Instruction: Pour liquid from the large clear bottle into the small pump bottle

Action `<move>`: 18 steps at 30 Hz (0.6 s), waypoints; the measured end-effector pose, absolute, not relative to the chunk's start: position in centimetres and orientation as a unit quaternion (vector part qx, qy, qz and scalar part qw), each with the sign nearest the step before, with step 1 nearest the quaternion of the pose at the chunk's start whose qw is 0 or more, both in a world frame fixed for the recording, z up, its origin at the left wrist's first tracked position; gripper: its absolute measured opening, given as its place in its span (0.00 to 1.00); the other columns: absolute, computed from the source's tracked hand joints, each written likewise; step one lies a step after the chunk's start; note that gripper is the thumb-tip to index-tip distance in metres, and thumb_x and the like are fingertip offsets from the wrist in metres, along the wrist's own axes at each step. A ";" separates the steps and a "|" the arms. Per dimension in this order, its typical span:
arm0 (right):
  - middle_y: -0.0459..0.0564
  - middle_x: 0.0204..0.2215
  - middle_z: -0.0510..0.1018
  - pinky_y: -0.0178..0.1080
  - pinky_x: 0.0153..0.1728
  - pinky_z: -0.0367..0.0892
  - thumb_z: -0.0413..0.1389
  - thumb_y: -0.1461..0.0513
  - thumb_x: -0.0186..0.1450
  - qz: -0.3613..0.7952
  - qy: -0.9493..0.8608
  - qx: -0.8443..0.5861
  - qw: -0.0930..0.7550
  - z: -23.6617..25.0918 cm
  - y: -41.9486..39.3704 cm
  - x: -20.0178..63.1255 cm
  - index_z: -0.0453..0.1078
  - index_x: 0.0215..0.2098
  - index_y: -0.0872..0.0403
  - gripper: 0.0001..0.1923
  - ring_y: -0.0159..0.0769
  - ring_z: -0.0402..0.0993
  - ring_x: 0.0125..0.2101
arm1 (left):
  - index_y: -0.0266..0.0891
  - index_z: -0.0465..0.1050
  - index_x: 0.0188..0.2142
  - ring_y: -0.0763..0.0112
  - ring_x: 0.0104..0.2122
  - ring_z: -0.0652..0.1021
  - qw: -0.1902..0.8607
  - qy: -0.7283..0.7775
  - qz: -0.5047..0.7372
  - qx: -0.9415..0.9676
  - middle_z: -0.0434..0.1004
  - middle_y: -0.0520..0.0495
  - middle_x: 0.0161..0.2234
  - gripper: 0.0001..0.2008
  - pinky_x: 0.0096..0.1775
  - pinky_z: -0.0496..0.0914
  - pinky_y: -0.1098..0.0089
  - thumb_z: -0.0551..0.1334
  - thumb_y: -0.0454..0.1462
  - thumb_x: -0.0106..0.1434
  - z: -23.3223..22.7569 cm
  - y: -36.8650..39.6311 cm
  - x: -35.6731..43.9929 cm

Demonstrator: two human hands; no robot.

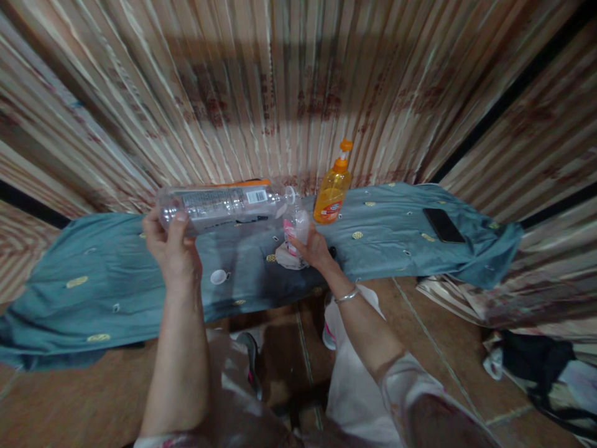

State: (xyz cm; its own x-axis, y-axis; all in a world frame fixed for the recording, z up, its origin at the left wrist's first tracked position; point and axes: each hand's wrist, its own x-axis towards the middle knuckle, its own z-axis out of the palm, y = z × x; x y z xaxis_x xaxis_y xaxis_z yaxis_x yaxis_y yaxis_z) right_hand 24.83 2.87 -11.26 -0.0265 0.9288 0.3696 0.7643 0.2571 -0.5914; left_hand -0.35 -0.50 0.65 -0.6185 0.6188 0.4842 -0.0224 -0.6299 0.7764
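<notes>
My left hand [175, 242] grips the base end of a large clear plastic bottle [224, 205], which lies sideways in the air with its neck pointing right. In my right hand [314, 247] is a small clear bottle [298, 227] with a pink-marked label, standing below the big bottle's mouth. Whether the two mouths touch I cannot tell. A crumpled pale cloth [290, 258] lies just under the small bottle. Nearer to me a white cap [218, 277] rests on the green cloth. Behind my right hand stands an orange pump bottle [332, 196] of amber liquid.
A green patterned cloth [392, 249] covers the low bench or table. Toward its right end lies a black phone [443, 225]. Something orange [252, 183] shows behind the big bottle. Striped curtains [280, 93] hang close behind. A dark bag [536, 361] is at lower right.
</notes>
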 end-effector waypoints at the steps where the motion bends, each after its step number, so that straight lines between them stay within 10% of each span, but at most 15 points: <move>1: 0.69 0.43 0.78 0.46 0.40 0.72 0.54 0.44 0.63 0.120 -0.708 -0.597 0.357 -11.2 2.9 24.8 0.52 0.60 0.68 0.41 0.52 0.78 0.42 | 0.41 0.68 0.36 0.72 0.38 0.74 0.199 0.381 0.814 0.390 0.72 0.53 0.36 0.19 0.42 0.70 0.66 0.68 0.40 0.43 0.7 -0.5 -0.4; 18: 0.69 0.46 0.77 0.48 0.43 0.72 0.54 0.45 0.63 0.131 -0.712 -0.588 0.361 -11.0 2.8 25.0 0.51 0.62 0.66 0.41 0.51 0.77 0.44 | 0.42 0.68 0.36 0.72 0.38 0.75 0.198 0.381 0.814 0.390 0.73 0.53 0.36 0.19 0.42 0.70 0.66 0.68 0.40 0.43 0.6 -0.5 -0.3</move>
